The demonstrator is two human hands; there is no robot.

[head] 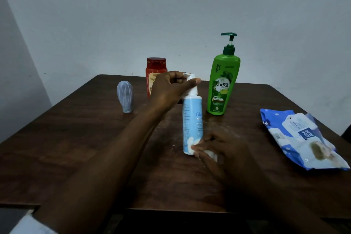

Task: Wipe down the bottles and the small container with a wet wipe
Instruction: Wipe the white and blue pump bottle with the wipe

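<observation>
One blue pump bottle (192,119) was in both hands.
Left hand (167,89) gripped its top; right hand (222,148) held a wet wipe (211,154) at its bottom.

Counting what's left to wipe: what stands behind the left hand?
A red bottle: cap and label edge show; the left hand, gripping the pump of the blue bottle, hides its lower right.

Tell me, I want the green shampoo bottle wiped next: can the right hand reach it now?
Probably yes: the Vatika shampoo bottle stands upright just beyond the right hand, with bare table between them. The hand presses a wet wipe against the blue pump bottle.
</observation>
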